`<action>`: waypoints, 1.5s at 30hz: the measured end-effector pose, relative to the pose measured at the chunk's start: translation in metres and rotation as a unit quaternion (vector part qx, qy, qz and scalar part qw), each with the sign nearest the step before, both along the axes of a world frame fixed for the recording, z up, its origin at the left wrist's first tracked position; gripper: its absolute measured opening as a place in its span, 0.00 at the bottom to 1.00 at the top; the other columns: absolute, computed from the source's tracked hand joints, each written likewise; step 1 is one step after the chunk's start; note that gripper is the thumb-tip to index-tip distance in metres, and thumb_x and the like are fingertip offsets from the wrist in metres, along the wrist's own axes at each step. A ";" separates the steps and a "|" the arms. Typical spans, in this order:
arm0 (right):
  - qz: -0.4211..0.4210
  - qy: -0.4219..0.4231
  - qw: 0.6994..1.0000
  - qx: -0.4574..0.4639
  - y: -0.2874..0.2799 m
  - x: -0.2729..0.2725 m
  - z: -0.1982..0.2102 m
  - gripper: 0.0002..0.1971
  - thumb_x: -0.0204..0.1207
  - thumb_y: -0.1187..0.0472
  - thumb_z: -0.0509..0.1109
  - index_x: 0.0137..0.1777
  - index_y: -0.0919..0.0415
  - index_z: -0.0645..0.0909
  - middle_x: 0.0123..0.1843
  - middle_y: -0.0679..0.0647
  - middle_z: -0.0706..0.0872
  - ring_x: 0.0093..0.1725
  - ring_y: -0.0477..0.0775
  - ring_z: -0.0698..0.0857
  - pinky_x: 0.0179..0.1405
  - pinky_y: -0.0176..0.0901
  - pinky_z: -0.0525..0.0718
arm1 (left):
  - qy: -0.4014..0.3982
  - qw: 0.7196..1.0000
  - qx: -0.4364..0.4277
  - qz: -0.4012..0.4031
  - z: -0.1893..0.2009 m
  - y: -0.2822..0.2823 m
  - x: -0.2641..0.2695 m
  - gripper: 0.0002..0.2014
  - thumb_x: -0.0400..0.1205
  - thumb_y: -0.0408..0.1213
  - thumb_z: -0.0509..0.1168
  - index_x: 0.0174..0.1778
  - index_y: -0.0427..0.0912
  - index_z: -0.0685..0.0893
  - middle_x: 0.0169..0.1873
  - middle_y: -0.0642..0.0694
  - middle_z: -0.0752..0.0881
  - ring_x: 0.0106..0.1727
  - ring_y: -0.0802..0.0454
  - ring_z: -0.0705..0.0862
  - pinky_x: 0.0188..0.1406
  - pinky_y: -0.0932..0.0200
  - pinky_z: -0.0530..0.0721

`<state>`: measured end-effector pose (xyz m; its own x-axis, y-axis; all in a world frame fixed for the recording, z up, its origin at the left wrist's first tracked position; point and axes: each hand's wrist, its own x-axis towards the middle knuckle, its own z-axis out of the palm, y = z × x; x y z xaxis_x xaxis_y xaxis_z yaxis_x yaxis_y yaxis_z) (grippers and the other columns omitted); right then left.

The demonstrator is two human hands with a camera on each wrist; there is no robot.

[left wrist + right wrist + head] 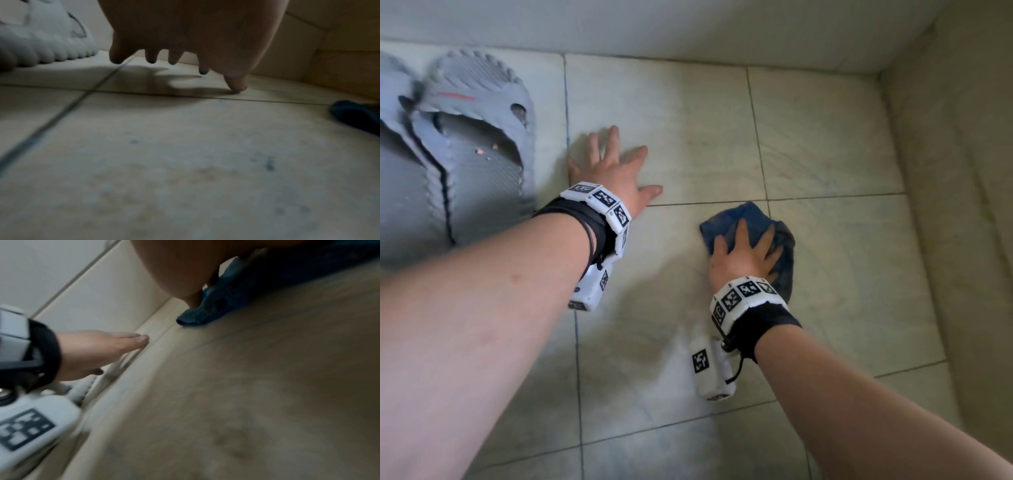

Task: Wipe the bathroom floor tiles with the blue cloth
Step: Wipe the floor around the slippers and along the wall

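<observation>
Both hands flat, fingers spread: left hand (616, 168) on floor tiles (825, 144), right hand (743, 258) pressing blue cloth (784, 260).

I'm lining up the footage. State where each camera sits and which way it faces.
Head: above, looking down at floor tiles, both forearms, left hand, right hand on blue cloth.
Left wrist: low, along spread fingers; slipper left.
Right wrist: low, along palm.
All three share the cloth.

Right hand (743, 258) flat on the cloth (784, 246) on the floor tiles (835, 260), left hand (613, 171) spread on tiles to its left, slippers (465, 137) further left, wall (722, 27) beyond.
</observation>
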<state>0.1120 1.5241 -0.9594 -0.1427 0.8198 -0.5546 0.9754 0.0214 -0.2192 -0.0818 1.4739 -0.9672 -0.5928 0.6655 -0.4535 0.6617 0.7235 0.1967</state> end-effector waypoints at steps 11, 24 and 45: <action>0.291 -0.007 0.957 0.002 0.026 -0.059 -0.019 0.29 0.88 0.45 0.49 0.85 0.34 0.42 0.86 0.49 0.28 0.84 0.66 0.30 0.79 0.69 0.35 | -0.024 0.996 -0.046 0.074 -0.003 0.000 -0.022 0.37 0.84 0.66 0.56 0.85 0.67 0.46 0.86 0.47 0.33 0.85 0.33 0.31 0.76 0.17 0.47; 0.236 -0.056 0.968 0.060 0.101 -0.032 -0.015 0.30 0.88 0.47 0.48 0.87 0.43 0.40 0.87 0.54 0.32 0.85 0.66 0.36 0.82 0.69 0.42 | -0.040 0.995 -0.045 0.083 -0.002 0.001 -0.019 0.37 0.84 0.67 0.55 0.86 0.66 0.44 0.86 0.45 0.30 0.84 0.32 0.29 0.75 0.18 0.43; 0.369 0.002 0.929 0.004 0.104 -0.060 -0.015 0.30 0.87 0.46 0.51 0.85 0.34 0.41 0.86 0.45 0.31 0.84 0.61 0.30 0.79 0.70 0.35 | -0.031 0.997 -0.006 0.072 -0.002 0.075 0.002 0.30 0.88 0.58 0.55 0.85 0.65 0.52 0.86 0.39 0.33 0.84 0.27 0.33 0.80 0.24 0.41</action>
<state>0.0521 1.6284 -0.9747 -0.6700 0.5019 -0.5471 0.6935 0.6861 -0.2199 -0.0801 1.5487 -0.9688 -0.6520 0.5697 -0.5003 0.5380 0.8126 0.2243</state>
